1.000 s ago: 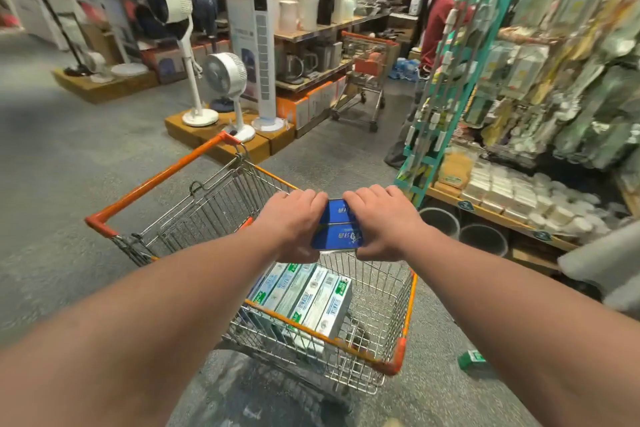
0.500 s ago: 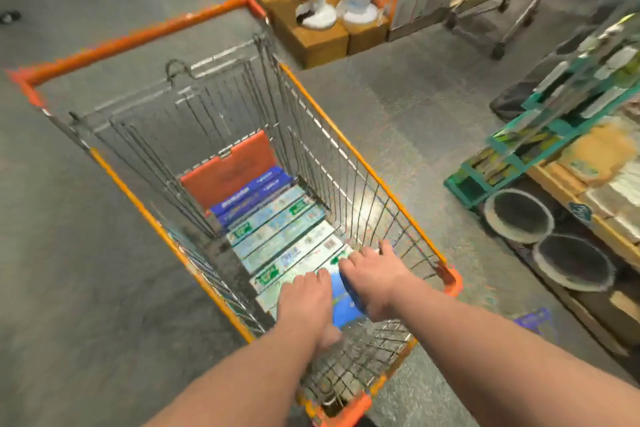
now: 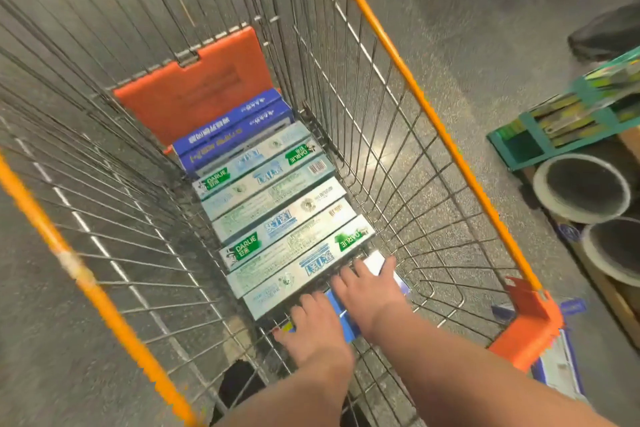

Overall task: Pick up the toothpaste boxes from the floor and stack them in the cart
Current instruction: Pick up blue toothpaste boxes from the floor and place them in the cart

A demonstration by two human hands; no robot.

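Cart (image 3: 419, 104) floor: hands (image 3: 369, 288) mostly hide blue box (image 3: 341, 317).

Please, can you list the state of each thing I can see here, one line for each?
Cart: partly filled.
Pale toothpaste boxes: lying flat in a row.
Dark blue boxes: flat, at far end.
Blue box: held, touching cart bottom.
Left hand: on blue box.
Right hand: on blue box.

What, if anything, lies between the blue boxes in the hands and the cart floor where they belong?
Nothing visible: both hands, left and right, press the blue boxes onto the cart floor beside the last pale box.
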